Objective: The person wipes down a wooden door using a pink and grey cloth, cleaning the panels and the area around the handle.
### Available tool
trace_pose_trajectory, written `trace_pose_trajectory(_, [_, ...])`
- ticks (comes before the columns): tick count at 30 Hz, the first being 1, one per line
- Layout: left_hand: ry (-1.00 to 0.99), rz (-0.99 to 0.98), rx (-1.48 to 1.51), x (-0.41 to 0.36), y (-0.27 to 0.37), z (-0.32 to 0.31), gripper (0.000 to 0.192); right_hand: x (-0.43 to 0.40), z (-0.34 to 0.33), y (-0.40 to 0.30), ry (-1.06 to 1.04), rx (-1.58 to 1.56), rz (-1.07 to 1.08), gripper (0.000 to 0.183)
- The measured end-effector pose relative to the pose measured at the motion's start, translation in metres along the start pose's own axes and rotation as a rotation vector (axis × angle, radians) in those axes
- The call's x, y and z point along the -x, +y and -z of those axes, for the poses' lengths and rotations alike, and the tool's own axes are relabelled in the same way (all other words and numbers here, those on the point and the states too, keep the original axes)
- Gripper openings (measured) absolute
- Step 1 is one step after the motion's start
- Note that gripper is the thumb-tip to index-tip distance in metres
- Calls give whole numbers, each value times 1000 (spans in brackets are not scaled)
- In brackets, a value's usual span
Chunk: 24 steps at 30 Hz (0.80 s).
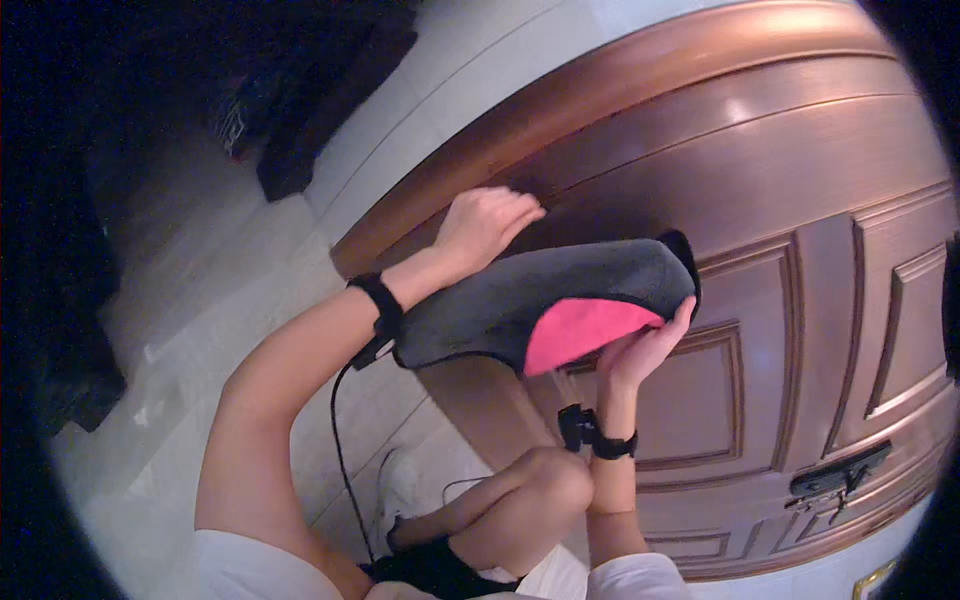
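Note:
A padded-looking grey fabric article (480,315) with black edging and a bright pink panel (585,330) stretches across the middle, in front of a brown panelled door. I cannot tell exactly what it is. My right hand (645,352) grips its right end from below, with some fingers hidden behind the pink panel and the thumb side against the grey edge. Above its upper edge is my left hand (491,221), slightly blurred, with bent fingers held close together. The left fingertips are turned away, so whether they hold anything is hidden. Black bands circle both wrists.
The brown door (697,172) with raised panels fills the right side; its dark handle (840,480) is at lower right. A thin black cable (337,427) hangs from my left wrist. My bent knee (559,480) is below. Pale floor tiles (247,300) and dark shapes lie left.

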<state>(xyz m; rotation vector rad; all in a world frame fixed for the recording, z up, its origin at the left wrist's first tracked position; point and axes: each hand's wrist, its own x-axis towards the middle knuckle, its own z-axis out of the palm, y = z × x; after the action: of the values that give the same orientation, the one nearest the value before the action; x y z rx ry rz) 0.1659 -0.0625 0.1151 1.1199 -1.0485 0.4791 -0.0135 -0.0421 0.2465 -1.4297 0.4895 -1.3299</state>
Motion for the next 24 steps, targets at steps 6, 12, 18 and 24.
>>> trace_pose_trajectory(6, [-92, 87, -6, 9, -6, -5, 18, -61, -50, -25, -205, 618, 610, 48])
trace_pose_trajectory(12, [-129, 30, 30, 24, -12, -9, 12, -197, -149, -39, 31, 1627, 1390, 83])
trace_pose_trajectory(18, [-363, -279, -138, 43, -18, -4, 13, -292, -202, -149, 145, 1909, 1580, 66])
trace_pose_trajectory(24, [-648, -605, -155, 76, -36, 19, 34, -269, -192, -108, 50, 1939, 1737, 53])
